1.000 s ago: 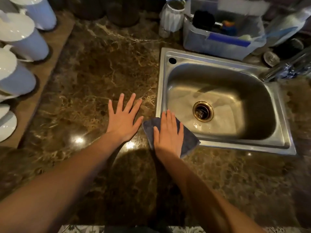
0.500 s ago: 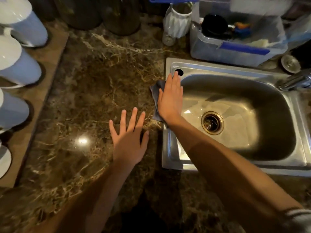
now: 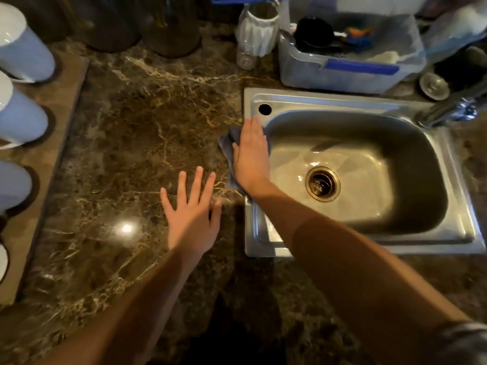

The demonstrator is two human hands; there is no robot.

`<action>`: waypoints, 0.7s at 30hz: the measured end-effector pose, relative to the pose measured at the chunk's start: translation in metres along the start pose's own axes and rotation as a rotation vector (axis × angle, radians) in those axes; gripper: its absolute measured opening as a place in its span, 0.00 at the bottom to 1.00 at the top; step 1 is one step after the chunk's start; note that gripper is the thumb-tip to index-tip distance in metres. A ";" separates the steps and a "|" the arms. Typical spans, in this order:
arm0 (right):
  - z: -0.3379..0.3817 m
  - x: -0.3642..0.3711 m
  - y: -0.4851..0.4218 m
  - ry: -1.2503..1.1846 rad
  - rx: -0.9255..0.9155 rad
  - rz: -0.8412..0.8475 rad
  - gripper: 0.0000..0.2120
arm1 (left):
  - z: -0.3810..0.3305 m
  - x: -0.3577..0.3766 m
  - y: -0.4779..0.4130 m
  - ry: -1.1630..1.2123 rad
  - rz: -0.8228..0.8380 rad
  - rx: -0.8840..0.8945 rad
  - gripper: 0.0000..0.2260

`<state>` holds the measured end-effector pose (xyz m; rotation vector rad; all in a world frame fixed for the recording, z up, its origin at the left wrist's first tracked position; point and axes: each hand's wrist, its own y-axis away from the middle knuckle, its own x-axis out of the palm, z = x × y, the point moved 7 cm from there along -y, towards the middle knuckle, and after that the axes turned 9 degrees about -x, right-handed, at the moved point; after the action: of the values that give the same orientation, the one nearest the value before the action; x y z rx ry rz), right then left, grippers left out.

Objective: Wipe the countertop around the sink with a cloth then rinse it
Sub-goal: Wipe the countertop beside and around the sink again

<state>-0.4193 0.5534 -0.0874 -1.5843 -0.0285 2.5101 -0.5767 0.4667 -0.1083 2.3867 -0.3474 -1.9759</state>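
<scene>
One dark marble worktop, one steel sink, one plastic tub behind it, two hands, left hand spread flat on worktop, right hand flat, pressing one blue cloth over sink's left rim, one drain.

We see a glossy, brown-veined stone surface; at three o'clock a satin steel sink; on its left rim a matt grey-blue cloth; at one o'clock a translucent plastic tub.
</scene>
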 end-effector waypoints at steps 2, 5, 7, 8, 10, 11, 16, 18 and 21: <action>0.008 -0.003 0.039 -0.096 0.014 0.013 0.26 | 0.000 0.002 -0.001 0.022 0.008 -0.004 0.24; 0.018 0.002 0.095 -0.051 0.025 0.162 0.30 | 0.000 -0.001 0.000 0.032 -0.015 0.022 0.24; 0.019 0.005 0.124 0.089 0.007 0.248 0.30 | 0.000 -0.001 0.001 0.005 -0.012 0.048 0.24; 0.019 0.004 0.137 0.131 -0.009 0.275 0.31 | -0.001 0.000 0.001 -0.001 -0.008 0.051 0.23; 0.021 -0.001 0.162 0.161 -0.045 0.332 0.31 | -0.001 -0.001 0.000 0.016 0.003 0.042 0.23; 0.020 -0.003 0.175 0.160 -0.072 0.361 0.32 | -0.001 -0.002 -0.002 0.032 0.019 0.030 0.23; 0.008 -0.019 0.216 0.137 -0.239 0.431 0.31 | -0.024 -0.009 0.025 0.075 0.067 0.033 0.24; 0.000 -0.032 0.222 0.066 -0.271 0.408 0.32 | -0.051 -0.009 0.049 0.072 0.074 0.111 0.25; -0.025 -0.053 0.229 0.000 -0.308 0.382 0.31 | -0.088 0.002 0.072 0.071 0.126 0.113 0.26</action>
<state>-0.4055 0.3178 -0.0762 -1.8572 -0.1298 2.9107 -0.5022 0.3858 -0.0813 2.4262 -0.6057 -1.8601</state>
